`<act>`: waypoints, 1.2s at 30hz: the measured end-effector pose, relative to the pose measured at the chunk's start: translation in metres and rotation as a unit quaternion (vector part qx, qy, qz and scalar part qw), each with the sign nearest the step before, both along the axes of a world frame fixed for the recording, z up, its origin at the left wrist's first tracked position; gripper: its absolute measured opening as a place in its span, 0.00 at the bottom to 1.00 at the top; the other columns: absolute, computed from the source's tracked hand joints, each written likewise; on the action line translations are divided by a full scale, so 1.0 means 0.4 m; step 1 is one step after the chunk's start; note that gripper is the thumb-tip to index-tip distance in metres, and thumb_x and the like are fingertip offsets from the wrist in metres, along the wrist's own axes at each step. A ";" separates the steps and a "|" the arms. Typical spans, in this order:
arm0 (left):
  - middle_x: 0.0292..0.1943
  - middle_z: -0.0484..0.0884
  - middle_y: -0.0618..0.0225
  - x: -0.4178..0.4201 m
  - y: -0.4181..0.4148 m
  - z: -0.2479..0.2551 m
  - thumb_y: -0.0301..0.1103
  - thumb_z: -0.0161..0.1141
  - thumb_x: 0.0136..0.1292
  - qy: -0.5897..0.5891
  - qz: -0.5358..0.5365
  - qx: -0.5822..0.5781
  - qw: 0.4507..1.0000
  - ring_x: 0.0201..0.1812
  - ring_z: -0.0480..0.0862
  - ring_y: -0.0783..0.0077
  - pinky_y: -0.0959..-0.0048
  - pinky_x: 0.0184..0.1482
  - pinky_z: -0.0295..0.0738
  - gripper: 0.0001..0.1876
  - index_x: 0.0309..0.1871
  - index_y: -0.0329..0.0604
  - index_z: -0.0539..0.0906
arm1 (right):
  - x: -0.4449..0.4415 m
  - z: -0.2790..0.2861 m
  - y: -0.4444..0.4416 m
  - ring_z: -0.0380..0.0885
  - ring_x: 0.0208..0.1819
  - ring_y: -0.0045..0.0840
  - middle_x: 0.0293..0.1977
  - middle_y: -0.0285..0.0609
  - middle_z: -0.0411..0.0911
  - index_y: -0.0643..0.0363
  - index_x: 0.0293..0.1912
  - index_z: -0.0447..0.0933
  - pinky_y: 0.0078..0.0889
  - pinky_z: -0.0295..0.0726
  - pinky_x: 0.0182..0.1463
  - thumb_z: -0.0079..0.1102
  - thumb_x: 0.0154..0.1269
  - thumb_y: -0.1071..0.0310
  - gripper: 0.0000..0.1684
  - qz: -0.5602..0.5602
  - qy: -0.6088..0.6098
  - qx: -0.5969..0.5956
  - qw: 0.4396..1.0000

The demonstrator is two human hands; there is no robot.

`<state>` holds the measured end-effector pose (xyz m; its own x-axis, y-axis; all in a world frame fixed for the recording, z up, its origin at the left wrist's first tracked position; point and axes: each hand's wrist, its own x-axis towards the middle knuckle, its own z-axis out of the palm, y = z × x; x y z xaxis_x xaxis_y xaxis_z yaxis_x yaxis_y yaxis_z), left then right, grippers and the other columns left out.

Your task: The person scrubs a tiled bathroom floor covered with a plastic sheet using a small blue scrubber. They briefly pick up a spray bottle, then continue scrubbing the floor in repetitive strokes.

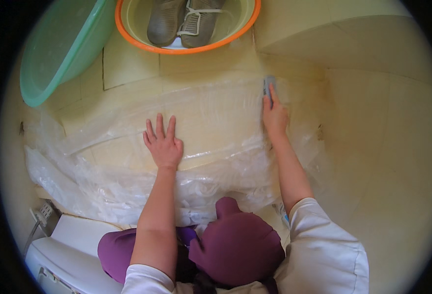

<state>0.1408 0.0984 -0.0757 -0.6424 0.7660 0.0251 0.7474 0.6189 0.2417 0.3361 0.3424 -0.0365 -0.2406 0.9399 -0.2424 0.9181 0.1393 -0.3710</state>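
A large clear plastic sheet (pixel 216 117) is spread over the pale tiled floor, its nearer part bunched into folds. Pressed flat on it, fingers spread, is my left hand (pixel 163 145). Further right, my right hand (pixel 276 115) grips a small grey brush-like tool (pixel 269 82), the index finger laid along its back. That tool rests near the sheet's right end; its underside is hidden, so its exact kind cannot be told.
An orange-rimmed basin (pixel 186 50) holding a pair of grey shoes (pixel 199 22) stands at the top. A green plastic tub (pixel 63 66) leans at the upper left. A white toilet (pixel 69 253) is at the lower left, and pale walls (pixel 370 121) rise on the right.
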 end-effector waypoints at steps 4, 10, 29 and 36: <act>0.70 0.60 0.66 0.003 -0.038 0.005 0.32 0.51 0.50 0.006 0.003 -0.020 1.000 0.71 0.54 0.47 0.44 0.67 0.49 0.33 0.65 0.66 0.70 | 0.045 0.019 -0.118 0.80 0.29 0.42 0.30 0.57 0.79 0.42 0.63 0.69 0.38 0.75 0.33 0.51 0.67 0.58 0.24 0.002 0.003 -0.047 0.999; 0.70 0.60 0.66 0.021 -0.012 0.006 0.32 0.51 0.49 0.004 -0.003 -0.012 1.000 0.71 0.55 0.47 0.44 0.67 0.50 0.33 0.64 0.65 0.71 | 0.025 0.005 0.032 0.80 0.33 0.44 0.34 0.57 0.79 0.43 0.63 0.69 0.40 0.76 0.36 0.51 0.67 0.59 0.25 -0.007 0.016 0.038 0.999; 0.70 0.60 0.66 0.001 -0.020 0.004 0.32 0.51 0.49 -0.003 0.003 -0.007 1.000 0.71 0.55 0.47 0.44 0.67 0.49 0.32 0.63 0.65 0.72 | 0.049 -0.020 0.020 0.80 0.35 0.47 0.36 0.58 0.79 0.49 0.65 0.66 0.44 0.76 0.37 0.47 0.69 0.60 0.25 -0.024 -0.019 0.086 0.996; 0.69 0.61 0.64 -0.006 -0.030 0.000 0.32 0.49 0.51 -0.001 0.010 -0.004 1.000 0.71 0.54 0.47 0.46 0.67 0.47 0.30 0.63 0.61 0.73 | 0.029 -0.034 -0.163 0.78 0.29 0.48 0.27 0.56 0.78 0.42 0.67 0.61 0.47 0.75 0.33 0.46 0.69 0.59 0.27 0.000 -0.025 -0.009 1.000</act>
<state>0.1383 0.0865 -0.0758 -0.6581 0.7527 0.0175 0.7340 0.6362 0.2377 0.3476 0.2772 -0.0503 -0.2269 0.9355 -0.2710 0.9359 0.1324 -0.3264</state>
